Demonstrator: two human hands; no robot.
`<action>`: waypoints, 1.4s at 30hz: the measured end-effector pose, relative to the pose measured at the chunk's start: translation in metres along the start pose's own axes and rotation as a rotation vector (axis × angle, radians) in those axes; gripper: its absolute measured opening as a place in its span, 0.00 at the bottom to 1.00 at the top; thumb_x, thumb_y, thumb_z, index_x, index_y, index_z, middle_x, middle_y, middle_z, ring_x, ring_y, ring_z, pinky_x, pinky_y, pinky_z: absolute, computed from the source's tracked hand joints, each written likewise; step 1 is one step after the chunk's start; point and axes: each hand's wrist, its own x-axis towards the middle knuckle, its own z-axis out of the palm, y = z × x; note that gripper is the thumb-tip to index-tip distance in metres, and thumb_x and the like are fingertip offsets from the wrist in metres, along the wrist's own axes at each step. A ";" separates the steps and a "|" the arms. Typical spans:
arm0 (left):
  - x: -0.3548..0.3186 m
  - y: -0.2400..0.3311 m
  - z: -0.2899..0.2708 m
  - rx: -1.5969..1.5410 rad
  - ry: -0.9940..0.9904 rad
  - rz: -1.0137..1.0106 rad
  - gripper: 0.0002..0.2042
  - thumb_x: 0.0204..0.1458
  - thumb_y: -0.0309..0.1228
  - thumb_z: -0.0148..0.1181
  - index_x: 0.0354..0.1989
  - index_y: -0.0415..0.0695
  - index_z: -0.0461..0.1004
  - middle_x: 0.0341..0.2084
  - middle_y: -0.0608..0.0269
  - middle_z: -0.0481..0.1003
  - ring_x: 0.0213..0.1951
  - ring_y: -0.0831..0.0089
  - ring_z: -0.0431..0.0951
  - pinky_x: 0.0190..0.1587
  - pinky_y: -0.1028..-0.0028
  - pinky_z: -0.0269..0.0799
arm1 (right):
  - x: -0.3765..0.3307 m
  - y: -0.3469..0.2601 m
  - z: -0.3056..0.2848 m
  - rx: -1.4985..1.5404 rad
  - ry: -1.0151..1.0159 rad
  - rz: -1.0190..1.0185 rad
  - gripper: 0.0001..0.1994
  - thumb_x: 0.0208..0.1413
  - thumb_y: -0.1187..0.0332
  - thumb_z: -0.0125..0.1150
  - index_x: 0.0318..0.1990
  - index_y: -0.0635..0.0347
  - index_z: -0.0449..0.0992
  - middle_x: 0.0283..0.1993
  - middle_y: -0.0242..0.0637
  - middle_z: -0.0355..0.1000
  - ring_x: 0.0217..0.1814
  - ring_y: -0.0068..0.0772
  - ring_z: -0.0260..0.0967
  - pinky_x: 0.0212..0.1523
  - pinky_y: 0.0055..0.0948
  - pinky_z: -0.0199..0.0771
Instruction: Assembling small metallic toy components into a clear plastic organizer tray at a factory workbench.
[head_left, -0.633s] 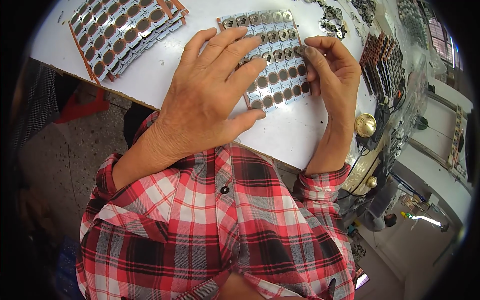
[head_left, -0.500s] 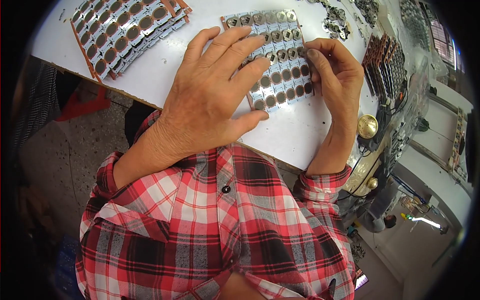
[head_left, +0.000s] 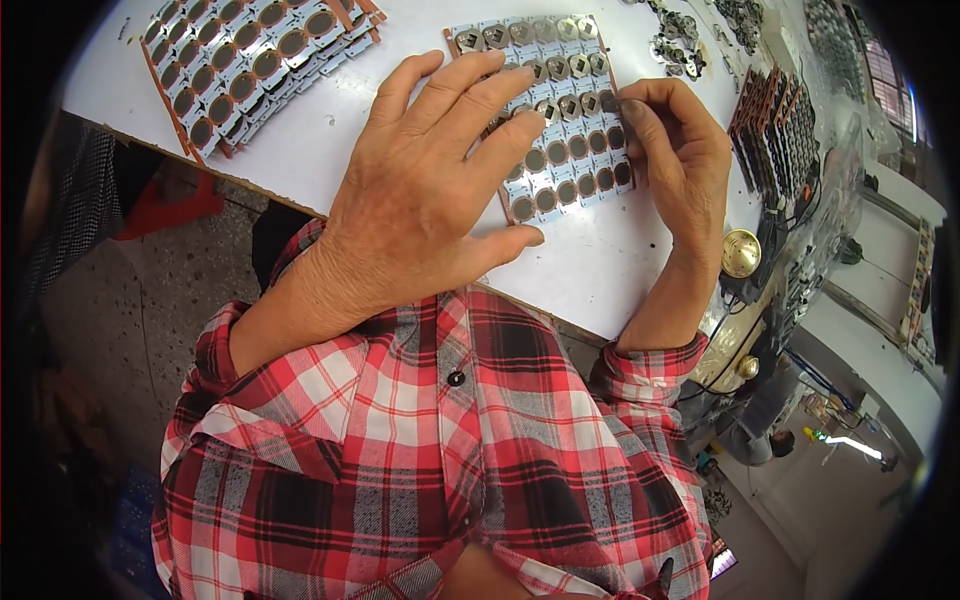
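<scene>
A light-blue circuit board panel [head_left: 575,170] with brown edges lies on the white table in front of me. Its upper rows carry shiny metal clips [head_left: 570,68]; the lower rows show bare dark round pads. My left hand [head_left: 420,180] is open, fingers spread, resting over the panel's left side and hiding part of it. At the right edge, my right hand [head_left: 675,150] is closed, thumb and forefinger pinched at a small metal clip [head_left: 608,101] at the end of the third row. The fingers partly cover that clip.
A stack of similar panels [head_left: 245,65] sits at the table's far left. Loose metal clips [head_left: 678,45] lie in piles at the back right. More panels [head_left: 775,130] stand stacked on the right, near a gold-coloured dome [head_left: 741,253] and dark cables.
The whole view has shifted very slightly. Both hands keep almost the same pose on the panel, and the right fingers stay at the end of the third row.
</scene>
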 end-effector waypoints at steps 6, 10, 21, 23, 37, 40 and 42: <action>0.000 0.000 0.000 0.004 -0.003 0.000 0.37 0.31 0.38 0.80 0.55 0.44 0.76 0.62 0.53 0.72 0.67 0.53 0.67 0.70 0.49 0.58 | 0.001 0.005 -0.004 -0.071 0.009 -0.124 0.04 0.70 0.71 0.57 0.46 0.58 0.77 0.30 0.20 0.69 0.28 0.08 0.60 0.24 0.13 0.57; -0.001 0.000 0.000 0.006 -0.004 -0.002 0.36 0.31 0.38 0.80 0.55 0.45 0.76 0.62 0.54 0.72 0.67 0.53 0.67 0.70 0.49 0.58 | -0.002 -0.004 -0.005 -0.016 -0.023 -0.026 0.05 0.70 0.71 0.57 0.46 0.57 0.78 0.31 0.21 0.70 0.29 0.08 0.60 0.24 0.13 0.55; -0.001 -0.001 0.001 0.003 0.000 -0.001 0.36 0.32 0.38 0.80 0.55 0.44 0.76 0.62 0.53 0.72 0.68 0.53 0.67 0.70 0.49 0.58 | 0.001 -0.002 -0.002 -0.204 -0.062 -0.183 0.05 0.67 0.77 0.57 0.45 0.60 0.79 0.38 0.23 0.73 0.32 0.14 0.64 0.33 0.17 0.65; -0.001 0.000 0.000 0.010 -0.017 -0.003 0.36 0.32 0.38 0.80 0.55 0.44 0.77 0.62 0.53 0.72 0.68 0.53 0.67 0.70 0.49 0.57 | 0.001 -0.002 -0.004 -0.252 -0.065 -0.210 0.06 0.67 0.78 0.57 0.45 0.60 0.79 0.38 0.23 0.73 0.32 0.14 0.64 0.33 0.17 0.65; 0.000 0.001 0.000 -0.004 -0.018 -0.022 0.36 0.32 0.37 0.80 0.55 0.44 0.76 0.62 0.53 0.71 0.67 0.53 0.67 0.70 0.49 0.58 | -0.004 -0.002 0.013 -0.043 0.108 -0.025 0.05 0.58 0.80 0.66 0.42 0.67 0.81 0.34 0.32 0.81 0.33 0.17 0.75 0.35 0.19 0.75; 0.001 0.002 -0.001 -0.017 -0.022 -0.033 0.36 0.31 0.36 0.80 0.55 0.44 0.76 0.62 0.53 0.71 0.67 0.53 0.67 0.69 0.49 0.58 | -0.004 -0.009 0.011 0.083 0.100 0.049 0.05 0.58 0.80 0.67 0.42 0.66 0.81 0.34 0.32 0.80 0.33 0.16 0.74 0.34 0.18 0.73; 0.002 0.002 -0.003 -0.025 -0.028 -0.043 0.37 0.30 0.36 0.80 0.55 0.44 0.75 0.62 0.53 0.71 0.67 0.52 0.67 0.69 0.49 0.59 | -0.004 -0.006 0.013 0.010 0.076 -0.052 0.05 0.59 0.79 0.67 0.42 0.66 0.81 0.35 0.31 0.80 0.33 0.16 0.73 0.34 0.17 0.72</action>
